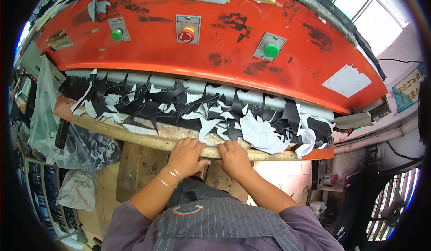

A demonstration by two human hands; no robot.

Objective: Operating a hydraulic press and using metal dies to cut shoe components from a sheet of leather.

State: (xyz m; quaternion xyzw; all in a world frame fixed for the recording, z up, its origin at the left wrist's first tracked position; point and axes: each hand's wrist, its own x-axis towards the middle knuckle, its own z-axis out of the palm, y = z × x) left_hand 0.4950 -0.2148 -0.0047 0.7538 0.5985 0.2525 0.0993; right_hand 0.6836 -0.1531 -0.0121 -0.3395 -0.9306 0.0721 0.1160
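Observation:
My left hand, with thin bangles at its wrist, curls its fingers over the front edge of a long tan board. A short way to its right, my right hand grips the same edge. Both hands are closed on the board, and its underside is hidden. Behind my fingers lies a heap of ragged black-and-white sheet scraps, with cut-out gaps and pointed ends. One pale scrap reaches down between my hands. A larger whitish piece lies right of my right hand.
A red machine front rises behind the scraps, with green buttons and a red stop button. A clear plastic bag hangs at left, above a white sack. Wooden planks lie below the board.

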